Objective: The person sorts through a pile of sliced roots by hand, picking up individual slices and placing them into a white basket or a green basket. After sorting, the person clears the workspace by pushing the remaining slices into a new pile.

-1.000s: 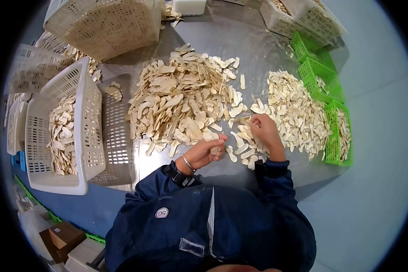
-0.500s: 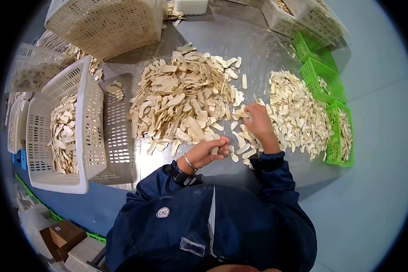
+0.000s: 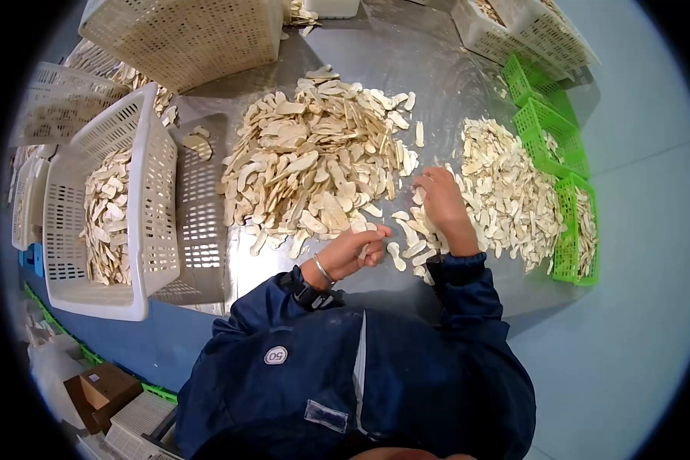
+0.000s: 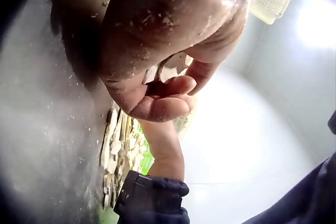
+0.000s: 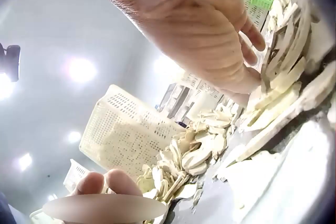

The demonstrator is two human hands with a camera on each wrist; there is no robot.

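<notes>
My left hand [image 3: 351, 251] is at the near edge of a big heap of pale dried slices [image 3: 299, 161], which look like sliced mushroom. Its fingers curl round a whitish slice [image 4: 173, 66], seen in the left wrist view between palm and fingers. To the right, my right hand [image 3: 446, 205] reaches palm down over loose slices [image 3: 412, 239] between the big heap and a paler pile [image 3: 510, 192]. In the right wrist view its fingers [image 5: 253, 35] extend loosely, with fingertips right at the slices [image 5: 278, 98]; some fingertips are hidden behind the wrist and slices.
A white perforated basket [image 3: 157, 207] partly filled with slices stands at the left. Another large basket [image 3: 184, 46] is tilted at the back left. Green baskets [image 3: 577, 230] line the table's right edge. White crates [image 3: 514, 31] stand at the back right.
My right hand first reached away and left to a slice beside the big heap, and has since shifted slightly right. The left hand stays nearly in place, fingers now more curled.
</notes>
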